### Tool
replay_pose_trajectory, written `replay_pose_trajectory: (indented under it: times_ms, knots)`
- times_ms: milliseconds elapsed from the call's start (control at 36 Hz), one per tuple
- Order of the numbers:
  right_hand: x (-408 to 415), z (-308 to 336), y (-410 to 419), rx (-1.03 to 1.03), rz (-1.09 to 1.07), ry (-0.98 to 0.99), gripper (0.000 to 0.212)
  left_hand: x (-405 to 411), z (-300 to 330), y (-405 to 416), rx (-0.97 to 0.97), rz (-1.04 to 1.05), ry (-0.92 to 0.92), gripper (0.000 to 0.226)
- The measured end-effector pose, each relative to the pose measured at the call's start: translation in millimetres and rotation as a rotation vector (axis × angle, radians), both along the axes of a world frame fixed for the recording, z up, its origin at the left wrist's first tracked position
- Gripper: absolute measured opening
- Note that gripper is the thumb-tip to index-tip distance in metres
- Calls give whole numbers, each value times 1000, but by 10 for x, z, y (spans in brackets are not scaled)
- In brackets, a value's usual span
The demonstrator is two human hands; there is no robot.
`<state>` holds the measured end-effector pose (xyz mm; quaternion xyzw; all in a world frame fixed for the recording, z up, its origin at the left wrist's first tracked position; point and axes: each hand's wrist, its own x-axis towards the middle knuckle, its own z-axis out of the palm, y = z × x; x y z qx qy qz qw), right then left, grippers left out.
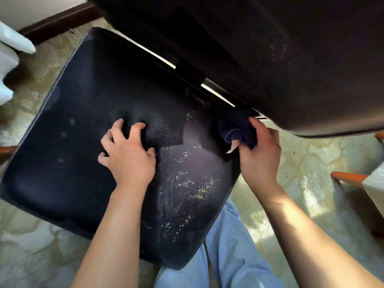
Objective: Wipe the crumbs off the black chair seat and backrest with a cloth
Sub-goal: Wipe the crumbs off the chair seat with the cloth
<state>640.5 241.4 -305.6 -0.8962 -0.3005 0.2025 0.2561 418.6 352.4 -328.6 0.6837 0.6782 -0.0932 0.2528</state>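
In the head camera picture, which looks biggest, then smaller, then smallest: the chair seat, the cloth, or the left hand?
1. Chair seat, by far the biggest.
2. Left hand.
3. Cloth, bunched up in the right hand, so partly hidden; it only looks a bit smaller than the hand.

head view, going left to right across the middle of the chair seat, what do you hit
bare part of the black chair seat → left hand pressing the seat → crumbs → dark blue cloth → right hand gripping it → patterned carpet → orange wooden leg
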Motion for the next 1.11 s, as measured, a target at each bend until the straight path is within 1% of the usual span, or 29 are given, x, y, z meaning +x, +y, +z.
replay_pose_trajectory:
  times_ms: [56, 139, 222, 278, 333, 361, 417, 472, 556, 611, 694, 806, 889, 1028, 1111]
  knots:
    - [-29, -32, 107, -19, -4, -17, 64, -9, -10, -4, 10, -5, -2, 63]
    - [-237, -37, 158, -19, 177, -39, 64, -19, -22, -1, 12, -5, 0, 63]
    - [-443, -17, 105, -83, 379, 79, 67, -22, -19, 8, 5, -5, 1, 62]
    - [-489, 9, 68, -115, 460, 156, 64, -21, -5, 11, 2, -8, 1, 62]
    - [-452, 38, 54, -98, 439, 194, 61, -17, 11, 24, -4, -11, 4, 62]
    - [-413, 52, 45, -78, 387, 195, 59, -12, 19, 35, -8, -12, 6, 62]
    - [-307, 85, 42, -34, 209, 171, 60, 2, 28, 57, -21, -13, 13, 61]
    - [-178, 99, 62, 6, 33, 98, 62, 11, 30, 68, -27, -8, 19, 61]
    - [-9, 71, 99, 24, -62, -42, 60, 16, 26, 57, -26, -3, 26, 61]
    - [36, 15, 94, 5, -65, -81, 61, 15, 16, 52, -23, -1, 27, 62]
    - [30, -87, 71, 34, -95, -107, 61, -2, -12, 39, -5, 0, 13, 62]
    - [19, -189, 133, 58, -107, -100, 58, -32, -52, 9, 17, -9, -19, 64]
    - [-22, -192, 234, 50, -97, -78, 62, -57, -73, 11, 14, -3, -32, 65]
    - [-163, -170, 581, 69, 21, 1, 61, -71, -76, 29, 0, 19, -52, 65]
    - [-285, -155, 780, 15, 140, 50, 63, -78, -78, 38, -4, 30, -65, 65]
